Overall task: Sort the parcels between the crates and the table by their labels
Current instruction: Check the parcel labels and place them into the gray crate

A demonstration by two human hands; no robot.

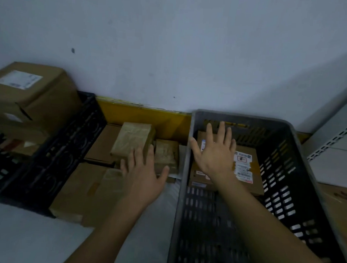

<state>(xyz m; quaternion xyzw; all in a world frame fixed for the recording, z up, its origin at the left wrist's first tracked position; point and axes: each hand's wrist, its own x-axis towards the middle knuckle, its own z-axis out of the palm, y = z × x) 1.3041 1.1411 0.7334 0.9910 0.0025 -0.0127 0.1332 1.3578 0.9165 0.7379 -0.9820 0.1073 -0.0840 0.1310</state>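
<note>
A grey slatted crate (298,176) stands at the right and holds a flat cardboard parcel (253,186) with white labels. My right hand (215,153) hovers over that parcel inside the crate, fingers spread and straight, holding nothing. Between the two crates lie several brown parcels on the floor; a taped one (132,139) sits on top and a smaller one (166,155) is beside it. My left hand (143,175) is spread open just in front of these, holding nothing. Whether either hand touches a parcel I cannot tell.
A black crate (68,146) at the left holds a large cardboard box (31,97) with a white label. A yellow strip (145,116) runs along the base of the white wall. Grey metal shelving (333,150) stands at the right edge.
</note>
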